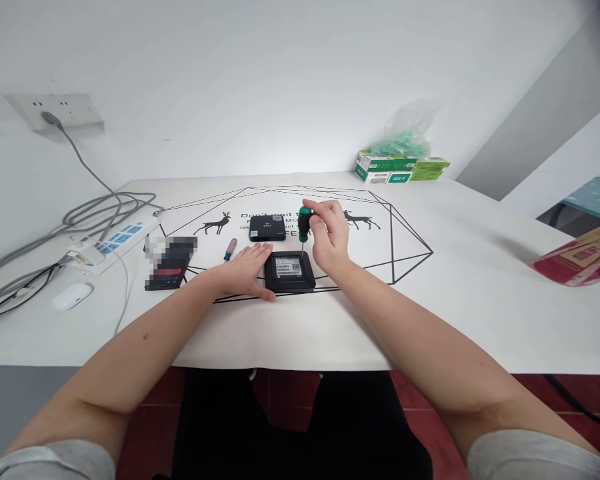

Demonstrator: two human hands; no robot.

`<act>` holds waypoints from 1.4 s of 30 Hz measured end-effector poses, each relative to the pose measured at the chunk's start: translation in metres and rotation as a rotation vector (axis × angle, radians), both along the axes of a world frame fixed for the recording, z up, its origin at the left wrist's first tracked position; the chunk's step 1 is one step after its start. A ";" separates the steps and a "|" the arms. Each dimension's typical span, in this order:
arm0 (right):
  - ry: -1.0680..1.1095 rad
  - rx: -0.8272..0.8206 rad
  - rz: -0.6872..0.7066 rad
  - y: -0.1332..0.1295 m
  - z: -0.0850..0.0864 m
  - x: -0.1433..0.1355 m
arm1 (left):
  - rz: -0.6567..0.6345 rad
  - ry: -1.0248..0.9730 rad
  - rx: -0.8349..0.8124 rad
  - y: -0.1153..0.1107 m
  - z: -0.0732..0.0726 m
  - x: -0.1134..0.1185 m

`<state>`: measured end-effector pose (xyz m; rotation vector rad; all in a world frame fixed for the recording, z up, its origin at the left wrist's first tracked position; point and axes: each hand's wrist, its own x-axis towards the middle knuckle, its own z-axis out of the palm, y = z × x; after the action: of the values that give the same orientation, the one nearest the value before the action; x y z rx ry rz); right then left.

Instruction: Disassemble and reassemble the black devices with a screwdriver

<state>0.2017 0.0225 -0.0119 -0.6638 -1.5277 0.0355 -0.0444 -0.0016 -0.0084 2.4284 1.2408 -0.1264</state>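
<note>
A black square box (289, 272) with a white label lies flat on the white table, label side up. My right hand (331, 233) grips a green-and-black screwdriver (304, 223), held upright with its shaft pointing down at the box's far right corner. Whether the tip sits on a screw is too small to tell. Against the box's left edge rests my left hand (245, 270), its fingers stretched out and the thumb apart near the front corner. Behind the box is another black box (267, 228) with small stickers. A small screwdriver with a clear handle (231, 249) lies beyond my left hand.
To the left are a phone (171, 263), a white earbud case (73, 296), a power strip (125, 240) and looped grey cables (105, 208). Green-and-white cartons (387, 165) topped by a plastic bag (405, 137) stand back right. A red packet (580, 257) is at far right.
</note>
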 end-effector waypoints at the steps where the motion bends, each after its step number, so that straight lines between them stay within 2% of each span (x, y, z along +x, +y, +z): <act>1: 0.003 0.004 0.002 0.001 0.000 0.000 | -0.004 0.001 0.001 0.000 0.000 0.000; 7: 0.030 0.017 -0.014 0.005 -0.001 -0.004 | -0.015 0.053 0.007 0.001 0.000 0.000; 14: 0.137 -0.180 0.188 0.005 -0.004 -0.009 | -0.014 0.052 0.017 0.000 0.002 0.001; 17: 0.151 -0.210 0.208 0.003 -0.002 -0.009 | -0.019 0.054 0.020 -0.001 0.003 0.001; 27: 0.012 -0.056 0.028 -0.009 0.009 -0.005 | -0.006 0.061 0.011 -0.002 0.003 0.002; 34: -0.055 0.011 -0.101 -0.007 0.007 -0.004 | -0.011 0.056 0.023 -0.001 0.002 0.001; 42: -0.063 -0.004 -0.104 -0.005 0.006 -0.003 | 0.006 0.072 0.006 -0.002 0.004 0.001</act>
<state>0.1984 0.0177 -0.0059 -0.7528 -1.5518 -0.0622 -0.0435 -0.0037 -0.0046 2.4443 1.2815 -0.2101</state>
